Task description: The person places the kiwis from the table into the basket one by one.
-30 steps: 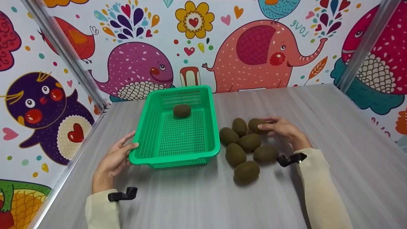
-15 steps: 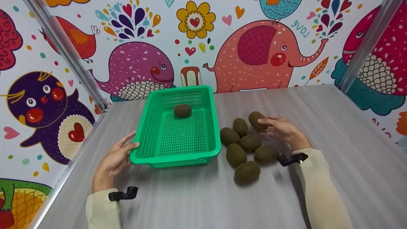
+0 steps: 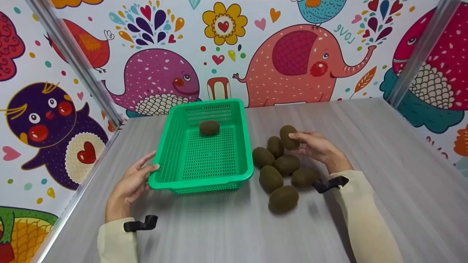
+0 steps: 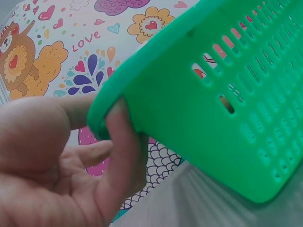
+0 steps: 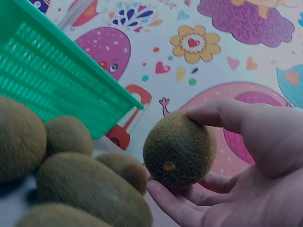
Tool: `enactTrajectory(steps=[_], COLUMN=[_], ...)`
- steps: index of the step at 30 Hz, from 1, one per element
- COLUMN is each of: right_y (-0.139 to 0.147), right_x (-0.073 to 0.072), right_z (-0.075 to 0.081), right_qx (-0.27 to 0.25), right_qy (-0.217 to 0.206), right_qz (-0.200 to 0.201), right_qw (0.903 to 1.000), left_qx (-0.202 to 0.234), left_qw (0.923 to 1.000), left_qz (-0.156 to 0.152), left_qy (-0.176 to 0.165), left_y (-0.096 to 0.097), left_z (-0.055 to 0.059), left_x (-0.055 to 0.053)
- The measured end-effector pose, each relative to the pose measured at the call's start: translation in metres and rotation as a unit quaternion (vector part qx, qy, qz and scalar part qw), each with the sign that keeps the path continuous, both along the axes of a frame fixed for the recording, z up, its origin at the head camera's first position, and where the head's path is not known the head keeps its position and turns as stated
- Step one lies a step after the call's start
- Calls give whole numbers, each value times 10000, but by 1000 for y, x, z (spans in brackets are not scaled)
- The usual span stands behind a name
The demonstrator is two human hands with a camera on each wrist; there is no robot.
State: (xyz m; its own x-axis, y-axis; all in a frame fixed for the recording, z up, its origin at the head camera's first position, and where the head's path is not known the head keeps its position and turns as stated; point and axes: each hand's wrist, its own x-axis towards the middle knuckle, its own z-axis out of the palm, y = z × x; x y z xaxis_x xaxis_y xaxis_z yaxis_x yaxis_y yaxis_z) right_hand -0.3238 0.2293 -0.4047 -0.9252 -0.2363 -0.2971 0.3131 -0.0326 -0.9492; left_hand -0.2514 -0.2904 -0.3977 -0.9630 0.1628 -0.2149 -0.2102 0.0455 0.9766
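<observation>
My right hand [image 3: 317,148] grips a brown kiwi [image 3: 289,137] between thumb and fingers, just behind a loose pile of several kiwis [image 3: 287,164]. The right wrist view shows that held kiwi [image 5: 180,150] with its stem end facing the camera. On the other side, my left hand [image 3: 133,180] holds the near left rim of a green plastic basket [image 3: 203,182]. One finger curls under the rim in the left wrist view, where the basket wall [image 4: 175,111] fills much of the frame. A single kiwi [image 3: 209,128] lies at the far end inside the basket.
Several kiwis lie close to the basket's right side, the nearest kiwi [image 3: 283,199] toward the front. The grey wood-grain table [image 3: 204,230] meets walls printed with cartoon animals [image 3: 292,69]. A metal post [image 3: 80,69] stands at the left corner.
My right hand has lifted a kiwi from the back of the pile, turned it more upright and carried it slightly left. The left hand and basket stay put.
</observation>
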Motion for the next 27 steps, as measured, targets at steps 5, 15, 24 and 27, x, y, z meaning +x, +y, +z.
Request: enactTrajectory(steps=[5,15,24,27], right_y=[-7,-21,-40,-46], right_x=[4,10,5,4], right_z=[7,15,32,39], right_qx=[-325,-145,-365,-419], right_qy=[105,168,434,374], right_qz=[180,227,278,246], right_qw=[9993,9995,9980,9981], left_qx=[97,107,99,105], left_qw=[9999,9999,9999,9999], left_qz=[61,-10,54,44], left_qy=[14,-2,-9,-8], left_y=[0,0,1,2], left_z=[0,0,0,-1], left_x=[-1,1,1,1])
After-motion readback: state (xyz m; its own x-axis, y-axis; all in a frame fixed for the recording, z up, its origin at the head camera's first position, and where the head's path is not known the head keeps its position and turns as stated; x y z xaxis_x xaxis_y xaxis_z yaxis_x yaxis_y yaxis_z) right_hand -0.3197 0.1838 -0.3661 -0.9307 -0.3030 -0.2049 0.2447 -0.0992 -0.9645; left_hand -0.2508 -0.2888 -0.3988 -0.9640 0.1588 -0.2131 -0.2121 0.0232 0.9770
